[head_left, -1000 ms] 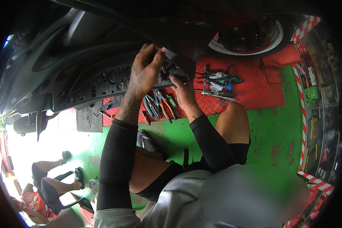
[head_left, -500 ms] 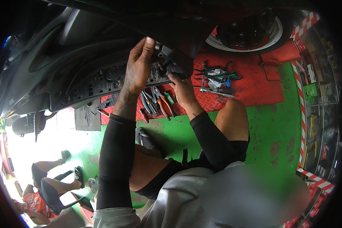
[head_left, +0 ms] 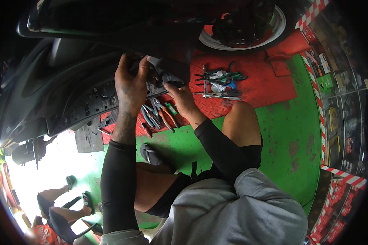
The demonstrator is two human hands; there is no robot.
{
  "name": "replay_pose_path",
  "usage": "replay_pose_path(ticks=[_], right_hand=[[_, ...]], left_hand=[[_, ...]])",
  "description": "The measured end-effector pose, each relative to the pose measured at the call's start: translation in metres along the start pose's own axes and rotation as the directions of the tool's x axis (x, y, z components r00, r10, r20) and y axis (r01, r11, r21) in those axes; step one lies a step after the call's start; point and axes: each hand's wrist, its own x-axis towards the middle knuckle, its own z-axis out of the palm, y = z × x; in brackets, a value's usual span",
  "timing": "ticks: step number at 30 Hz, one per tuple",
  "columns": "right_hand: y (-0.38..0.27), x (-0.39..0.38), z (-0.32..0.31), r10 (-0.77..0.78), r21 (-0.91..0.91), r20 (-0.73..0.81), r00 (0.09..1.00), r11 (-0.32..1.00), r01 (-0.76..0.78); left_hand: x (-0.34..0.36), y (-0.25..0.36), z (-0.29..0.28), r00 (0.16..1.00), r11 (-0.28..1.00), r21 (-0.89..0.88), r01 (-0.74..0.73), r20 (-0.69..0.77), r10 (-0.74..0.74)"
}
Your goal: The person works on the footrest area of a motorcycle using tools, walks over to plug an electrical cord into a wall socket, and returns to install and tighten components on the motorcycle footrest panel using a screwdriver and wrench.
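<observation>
Both my hands are up against the underside of a black motor scooter body (head_left: 65, 92). My left hand (head_left: 131, 87) is raised to the lower edge of a dark panel, its fingers bent and thumb at the edge; the fingertips and what they grip are partly hidden. To its right, my right hand (head_left: 183, 102) has its thumb on a black plastic piece (head_left: 173, 75) with a raised fitting, the other fingers hidden behind it. A perforated black floor panel (head_left: 100, 98) runs just left of and below the hands.
Several pliers (head_left: 163, 112) lie on a red textured metal platform (head_left: 265, 87). A second pile of tools (head_left: 221, 83) with a ratchet handle sits further right. A wheel (head_left: 245, 28) stands behind. Glass shelving (head_left: 339, 106) lines the right; another person (head_left: 61, 208) sits at lower left.
My view has shifted, so the scene sits further left. My left hand has turned, its thumb now lower beside the panel edge. The right hand stays on the black plastic piece.
</observation>
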Motion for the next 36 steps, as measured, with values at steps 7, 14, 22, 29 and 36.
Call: replay_pose_path(ticks=[7,14,22,29,36], right_hand=[[0.013,0.008,-0.009,-0.041,-0.026,0.083,0.996,0.999,0.043],[0.008,0.004,-0.005,-0.204,-0.079,0.089,0.975,0.974,0.211],[0.012,0.005,-0.005,-0.056,-0.146,0.046,0.997,0.987,0.062],[-0.007,-0.005,0.002,0.029,-0.211,-0.021,0.999,0.977,-0.033],[-0.026,-0.018,0.006,-0.062,-0.154,0.051,0.997,0.986,0.069]], left_hand=[[-0.003,-0.011,0.004,0.979,0.959,-0.226,0.171,-0.073,-0.191],[0.006,-0.016,0.000,0.966,0.931,-0.260,0.255,0.021,-0.258],[-0.003,-0.006,-0.009,0.991,0.978,-0.161,0.135,0.004,-0.137],[0.003,-0.011,0.003,0.976,0.966,-0.159,0.205,-0.036,-0.213],[-0.004,-0.007,-0.009,0.975,0.958,-0.231,0.168,0.183,-0.127]])
